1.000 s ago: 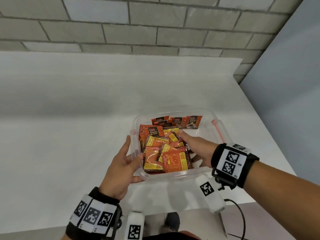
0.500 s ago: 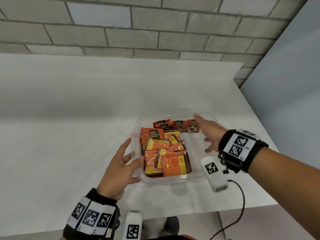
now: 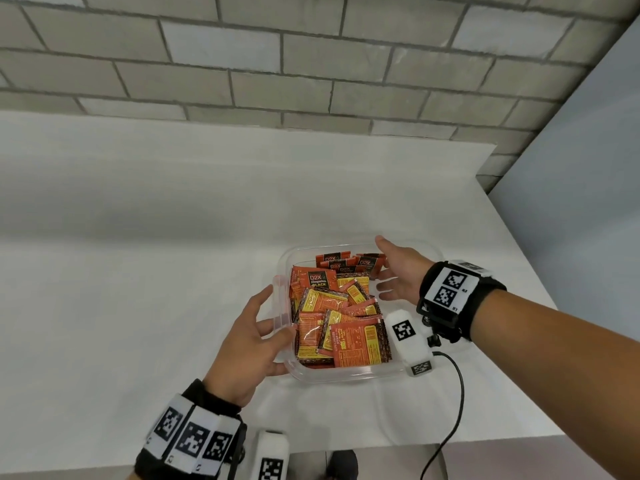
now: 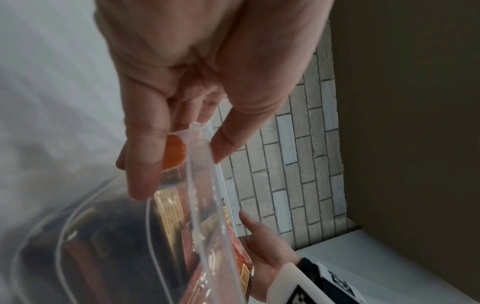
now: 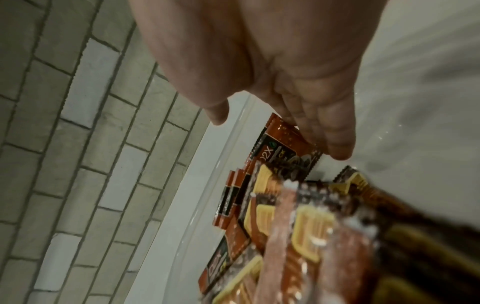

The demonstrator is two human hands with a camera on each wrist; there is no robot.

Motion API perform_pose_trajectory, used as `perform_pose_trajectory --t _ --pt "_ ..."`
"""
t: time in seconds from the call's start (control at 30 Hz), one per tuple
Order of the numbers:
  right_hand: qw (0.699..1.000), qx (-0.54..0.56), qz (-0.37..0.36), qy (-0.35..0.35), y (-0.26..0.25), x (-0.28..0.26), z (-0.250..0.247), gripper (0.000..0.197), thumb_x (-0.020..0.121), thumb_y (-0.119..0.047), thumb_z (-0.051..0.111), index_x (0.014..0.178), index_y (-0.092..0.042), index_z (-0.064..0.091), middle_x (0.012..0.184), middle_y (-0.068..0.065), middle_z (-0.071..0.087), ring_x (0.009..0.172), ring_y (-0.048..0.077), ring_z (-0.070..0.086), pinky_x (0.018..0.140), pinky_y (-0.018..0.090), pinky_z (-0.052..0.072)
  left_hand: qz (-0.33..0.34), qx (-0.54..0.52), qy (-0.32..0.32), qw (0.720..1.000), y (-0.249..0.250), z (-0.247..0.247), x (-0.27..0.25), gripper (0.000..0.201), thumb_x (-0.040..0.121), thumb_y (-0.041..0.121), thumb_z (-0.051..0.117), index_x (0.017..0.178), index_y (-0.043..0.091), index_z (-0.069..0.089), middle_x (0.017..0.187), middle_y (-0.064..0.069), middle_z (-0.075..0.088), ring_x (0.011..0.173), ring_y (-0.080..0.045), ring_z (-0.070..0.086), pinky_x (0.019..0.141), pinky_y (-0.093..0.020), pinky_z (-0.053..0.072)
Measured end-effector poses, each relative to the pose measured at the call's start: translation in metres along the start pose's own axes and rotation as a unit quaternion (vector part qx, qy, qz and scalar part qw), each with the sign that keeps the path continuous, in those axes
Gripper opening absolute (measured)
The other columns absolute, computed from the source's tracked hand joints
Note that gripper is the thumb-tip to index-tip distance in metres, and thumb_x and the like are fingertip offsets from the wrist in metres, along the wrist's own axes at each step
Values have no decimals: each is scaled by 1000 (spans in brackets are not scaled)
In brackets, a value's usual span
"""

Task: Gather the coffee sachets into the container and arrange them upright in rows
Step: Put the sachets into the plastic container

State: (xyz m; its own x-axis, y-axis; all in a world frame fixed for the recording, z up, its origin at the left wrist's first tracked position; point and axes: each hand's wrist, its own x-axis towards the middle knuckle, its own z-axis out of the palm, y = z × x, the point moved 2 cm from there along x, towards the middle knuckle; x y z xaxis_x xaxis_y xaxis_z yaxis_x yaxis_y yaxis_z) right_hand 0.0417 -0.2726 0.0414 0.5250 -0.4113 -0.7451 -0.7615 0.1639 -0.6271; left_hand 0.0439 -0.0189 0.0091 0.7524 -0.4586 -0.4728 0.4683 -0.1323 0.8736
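Both grips were on the clear plastic container (image 3: 360, 377): the left hand (image 3: 247, 344) held its left rim, thumb inside and fingers (image 4: 140, 164) outside by the orange clip (image 4: 174, 152), and the right hand (image 3: 398, 271) had a wide, relaxed grip, its straight fingers touching the upright row of coffee sachets (image 3: 349, 263) at the far wall. More sachets (image 3: 339, 323) lay flat in a loose heap in the nearer part. Its place was on the white desk (image 3: 138, 271), close to the front edge.
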Motion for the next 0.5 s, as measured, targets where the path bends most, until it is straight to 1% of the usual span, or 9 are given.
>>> perform_pose_trajectory --t 0.07,0.13,0.17,0.2,0.23,0.27,0.3,0.37,0.5 --pt "1000 -1 -7 -10 -2 -5 9 53 97 -50 40 122 -4 48 107 17 59 104 32 60 86 41 52 1 2 -3 1000 0 1 0 66 87 7 65 138 39 36 105 -4 73 88 -19 72 62 -39 59" --pt "1000 0 -13 -16 -4 -10 19 52 98 -48 39 126 -4 46 100 12 62 92 24 63 71 33 53 2 3 -4 1000 0 0 1 66 88 7 65 138 39 36 104 -3 73 88 -20 72 62 -39 59" --pt "1000 0 -14 -25 -5 -12 24 54 98 -48 39 130 -5 42 106 11 62 99 24 62 76 34 51 3 2 -4 1000 0 1 2 65 88 6 64 138 38 35 104 -3 73 88 -20 72 62 -39 59" --pt "999 -5 -16 -32 -6 -13 29 61 97 -50 39 139 -6 35 122 12 57 117 26 55 90 38 47 3 1 -3 1000 0 1 2 65 88 6 64 138 38 35 104 -4 73 88 -20 72 61 -38 59" --pt "999 -19 -22 -35 -7 -14 35 70 96 -53 39 146 -7 25 141 14 44 133 29 40 104 43 37 2 1 -3 1000 0 1 2 66 88 6 63 138 38 35 104 -4 73 88 -19 72 60 -37 59" --pt "998 -41 -26 -40 -8 -14 41 76 95 -56 39 149 -8 17 152 14 30 141 30 25 113 46 26 2 0 -2 1000 0 0 2 66 89 5 63 139 37 35 104 -4 73 87 -19 72 59 -37 58" --pt "997 -55 -33 -44 -9 -14 46 79 94 -58 38 150 -8 13 156 13 21 144 30 18 115 48 19 2 -1 -3 1000 0 0 1 66 89 5 63 139 37 35 105 -5 73 87 -19 72 59 -36 58" --pt "996 -67 -39 -47 -10 -14 50 81 93 -59 38 151 -8 14 156 12 20 144 30 18 116 48 17 -2 -3 -6 1000 0 0 1 66 89 4 63 139 36 35 107 -5 72 88 -20 72 58 -35 58" --pt "995 -88 -49 -10 -8 -19 30 80 90 -64 39 147 -9 29 150 13 34 133 28 37 110 43 32 -8 -7 -1 1000 0 -2 0 70 86 6 67 140 37 36 120 -6 64 100 -24 67 59 -36 58"
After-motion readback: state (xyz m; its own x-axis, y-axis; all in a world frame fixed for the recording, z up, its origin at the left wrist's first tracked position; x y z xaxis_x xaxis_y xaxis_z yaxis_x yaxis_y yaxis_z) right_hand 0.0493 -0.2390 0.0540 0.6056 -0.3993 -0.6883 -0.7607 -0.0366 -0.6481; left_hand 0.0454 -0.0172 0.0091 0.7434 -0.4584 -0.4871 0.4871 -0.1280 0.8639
